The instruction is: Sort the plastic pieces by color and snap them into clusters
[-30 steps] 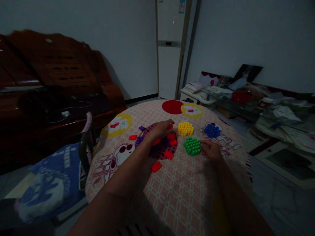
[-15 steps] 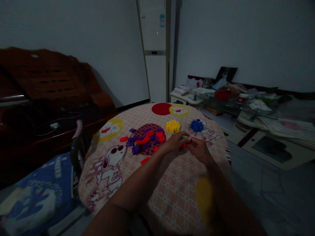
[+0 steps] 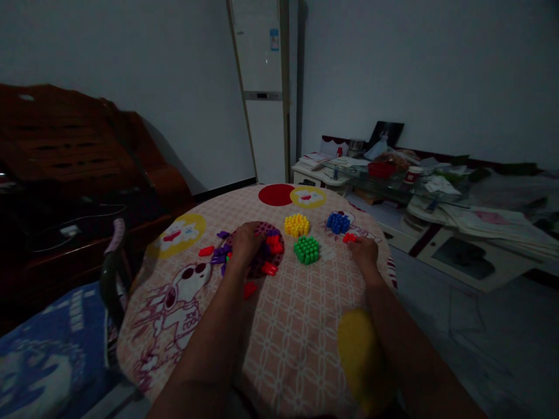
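My left hand (image 3: 247,243) reaches over the dark red perforated mat (image 3: 266,227), down at the purple blocks (image 3: 220,255) and red blocks (image 3: 273,241) heaped there. Its fingertips are hidden, so I cannot tell whether it grips a piece. On the right side of the table, my right hand (image 3: 365,254) is closed, pinching a red toy building block (image 3: 349,238). Between the hands stand a green cluster of knobbed blocks (image 3: 306,250) and, behind it, a yellow cluster (image 3: 297,224). A blue cluster (image 3: 338,223) sits just beyond the red block.
A patterned cloth covers the round table (image 3: 301,337). Loose red blocks (image 3: 250,290) lie around the mat. To the left are a chair with a blue cover (image 3: 56,331) and a wooden bench (image 3: 65,139). A cluttered glass-topped cabinet (image 3: 393,186) stands at right.
My hands have parted: the left moved leftward to the pile, the right moved to the right with a red block. The green cluster now shows on the table between them. The view shifted slightly.
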Demonstrator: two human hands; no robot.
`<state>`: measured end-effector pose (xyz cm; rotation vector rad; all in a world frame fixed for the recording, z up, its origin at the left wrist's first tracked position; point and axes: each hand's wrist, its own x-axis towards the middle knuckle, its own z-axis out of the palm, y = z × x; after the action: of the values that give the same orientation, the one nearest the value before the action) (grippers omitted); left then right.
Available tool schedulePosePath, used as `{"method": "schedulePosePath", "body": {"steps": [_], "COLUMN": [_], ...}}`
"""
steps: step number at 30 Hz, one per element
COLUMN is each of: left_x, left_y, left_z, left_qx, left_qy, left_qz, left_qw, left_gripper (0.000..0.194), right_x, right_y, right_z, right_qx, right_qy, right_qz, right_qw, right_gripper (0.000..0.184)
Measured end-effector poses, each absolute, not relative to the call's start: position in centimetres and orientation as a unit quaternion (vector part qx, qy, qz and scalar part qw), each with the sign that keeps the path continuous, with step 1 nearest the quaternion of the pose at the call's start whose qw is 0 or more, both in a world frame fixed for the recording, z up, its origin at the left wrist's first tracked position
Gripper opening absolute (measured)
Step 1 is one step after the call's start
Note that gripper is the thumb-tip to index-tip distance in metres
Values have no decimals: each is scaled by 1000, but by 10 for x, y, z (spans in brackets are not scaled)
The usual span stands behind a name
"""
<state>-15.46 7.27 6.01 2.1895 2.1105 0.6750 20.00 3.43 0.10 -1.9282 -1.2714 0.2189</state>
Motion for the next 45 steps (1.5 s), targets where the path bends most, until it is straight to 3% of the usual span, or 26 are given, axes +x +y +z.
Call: {"method": "schedulePosePath", "body": {"steps": [5,10,16,19,23,29,33,40,45], "left_x": [-157,-163,-138,-104,-64,-43,-42,-44,-61], "left_y": [75,80,79,67,49,39,39,39,46], "left_z": [48,51,68,68,60,50,48,50,61], "left_qx": [693,671,644,617,576,521,512,526,562], "left_qy": [705,690,493,395,360,361,360,380,386], "left_qz": [151,255,467,479,466,457,438,439,448], "left_qw": [16,90,352,484,566,624,645,621,578], "left_gripper": [30,27,33,35,27,26,27,21,23], "right_x": [197,199,199,192,167,130,126,160,184], "right_y": [34,33,29,20,5,-6,-3,4,7], "right_z": [-7,-8,-8,-9,-7,-5,-5,-8,-11], "right_qx": [-791,-790,-748,-709,-608,-436,-427,-584,-678], "right_qy": [-515,-515,-489,-487,-592,-770,-769,-597,-510], "right_qz": [-1,3,47,-5,-92,-188,-199,-112,-38], "right_qw": [330,334,446,510,522,426,432,538,527], "right_gripper": [20,23,35,40,38,39,33,34,37]}}
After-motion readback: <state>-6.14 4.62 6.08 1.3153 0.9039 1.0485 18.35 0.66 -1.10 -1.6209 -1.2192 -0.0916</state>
